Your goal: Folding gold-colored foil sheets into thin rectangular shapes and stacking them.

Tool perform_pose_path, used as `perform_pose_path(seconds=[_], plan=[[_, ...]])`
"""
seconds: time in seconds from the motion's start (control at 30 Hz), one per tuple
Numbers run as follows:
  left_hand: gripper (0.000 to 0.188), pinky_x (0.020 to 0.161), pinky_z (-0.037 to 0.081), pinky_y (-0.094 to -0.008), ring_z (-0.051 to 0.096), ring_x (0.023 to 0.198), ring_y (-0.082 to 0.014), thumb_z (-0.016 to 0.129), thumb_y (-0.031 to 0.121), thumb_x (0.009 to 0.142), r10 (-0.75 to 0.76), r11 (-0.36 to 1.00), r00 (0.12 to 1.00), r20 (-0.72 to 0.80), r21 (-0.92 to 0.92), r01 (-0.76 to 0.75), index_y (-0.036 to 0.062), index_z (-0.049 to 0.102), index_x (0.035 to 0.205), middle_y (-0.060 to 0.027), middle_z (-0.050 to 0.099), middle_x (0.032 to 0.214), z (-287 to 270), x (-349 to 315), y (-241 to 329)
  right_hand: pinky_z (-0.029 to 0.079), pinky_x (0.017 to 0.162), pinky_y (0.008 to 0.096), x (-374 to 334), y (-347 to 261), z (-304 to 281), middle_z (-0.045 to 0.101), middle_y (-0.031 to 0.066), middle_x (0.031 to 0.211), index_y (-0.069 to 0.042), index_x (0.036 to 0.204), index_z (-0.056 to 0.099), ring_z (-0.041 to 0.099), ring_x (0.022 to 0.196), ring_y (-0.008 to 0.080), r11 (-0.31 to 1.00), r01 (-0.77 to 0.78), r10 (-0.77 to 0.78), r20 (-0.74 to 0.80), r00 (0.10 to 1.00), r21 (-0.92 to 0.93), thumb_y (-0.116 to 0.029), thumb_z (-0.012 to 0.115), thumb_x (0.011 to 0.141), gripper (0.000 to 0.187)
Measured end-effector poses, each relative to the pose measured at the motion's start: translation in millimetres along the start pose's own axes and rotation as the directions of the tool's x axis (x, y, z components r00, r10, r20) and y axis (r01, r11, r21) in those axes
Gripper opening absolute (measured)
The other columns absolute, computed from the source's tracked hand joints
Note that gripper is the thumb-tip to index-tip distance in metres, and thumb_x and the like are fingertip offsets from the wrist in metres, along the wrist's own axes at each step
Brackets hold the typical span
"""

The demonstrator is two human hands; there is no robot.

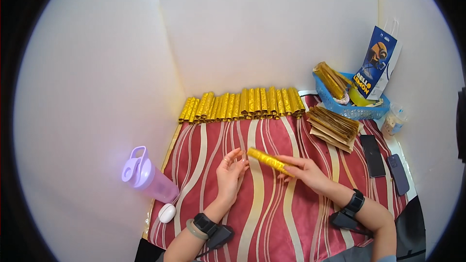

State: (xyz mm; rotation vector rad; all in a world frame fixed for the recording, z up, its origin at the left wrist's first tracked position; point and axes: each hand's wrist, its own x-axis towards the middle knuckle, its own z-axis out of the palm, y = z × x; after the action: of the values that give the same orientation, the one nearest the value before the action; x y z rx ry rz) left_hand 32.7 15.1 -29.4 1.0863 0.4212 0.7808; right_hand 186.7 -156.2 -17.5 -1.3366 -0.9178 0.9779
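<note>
A rolled tube of shiny gold paper (266, 158) is held in my right hand (307, 172), gripped at its near end between thumb and fingers. The tube slants up and left over the middle of the striped cloth. My left hand (230, 173) is just left of the tube's far end, fingers curved and apart, with nothing seen in it. Along the back edge of the table lies a row of several similar gold tubes (233, 106), some piled on others. To the right, a fanned stack of gold and brown paper sheets (334, 127) rests on the cloth.
A lilac shaker bottle (154, 179) and a white earbud case (167, 213) sit at the left edge. At the back right, a blue basket (357, 111) holds more gold paper and a blue paper bag (376, 63). Nearby are a plastic cup (394, 121) and two phones (373, 156).
</note>
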Motion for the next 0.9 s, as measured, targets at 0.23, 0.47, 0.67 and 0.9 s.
perform_pose_path(seconds=[0.23,0.47,0.67,0.9], plan=[[0.026,0.079,0.052,-0.0232,0.062,0.090,-0.0112,0.054,0.008,0.097,-0.116,0.981,0.993,-0.021,0.152,0.118,0.0003,0.053,0.122,-0.0062,0.059,0.113,-8.1,-1.1,-8.4,0.051,0.084,0.0280,66.4,-38.8,-48.6,0.064,0.0103,0.114,0.001,0.140,0.044,0.063,0.097,0.0144,0.967,0.180,-0.246,-0.470,0.848,-0.182,-0.012,0.052,0.097,0.046],[0.025,0.081,0.051,-0.0243,0.061,0.090,-0.0109,0.051,0.009,0.098,-0.164,0.979,0.986,-0.008,0.122,0.164,-0.0004,0.052,0.121,-0.0073,0.058,0.114,-6.5,-2.1,-8.5,0.046,0.095,0.0390,177.6,6.5,-103.2,0.059,0.0249,0.122,0.002,0.136,0.047,0.060,0.109,0.0349,0.385,-0.189,-0.667,-0.414,0.619,-0.903,-0.027,0.061,0.090,0.056],[0.024,0.081,0.051,-0.0237,0.060,0.088,-0.0104,0.051,0.005,0.095,-0.164,0.970,0.986,0.015,0.184,0.158,-0.0008,0.053,0.119,-0.0063,0.059,0.110,-10.4,-0.6,-10.8,0.050,0.078,0.0320,75.8,-48.8,-121.9,0.068,0.0145,0.097,0.000,0.109,0.065,0.066,0.087,0.0240,0.719,0.149,-0.548,-0.422,0.722,-0.679,-0.017,0.062,0.090,0.026],[0.018,0.076,0.050,-0.0213,0.060,0.083,-0.0085,0.053,0.004,0.093,-0.155,0.972,0.987,0.046,0.188,0.144,0.0001,0.060,0.109,-0.0055,0.063,0.102,-11.1,2.8,-11.9,0.050,0.071,0.0367,-10.0,-69.6,-147.8,0.064,0.0145,0.083,-0.002,0.091,0.066,0.063,0.078,0.0305,0.419,-0.115,-0.651,-0.386,0.654,-0.901,-0.011,0.065,0.084,0.012]])
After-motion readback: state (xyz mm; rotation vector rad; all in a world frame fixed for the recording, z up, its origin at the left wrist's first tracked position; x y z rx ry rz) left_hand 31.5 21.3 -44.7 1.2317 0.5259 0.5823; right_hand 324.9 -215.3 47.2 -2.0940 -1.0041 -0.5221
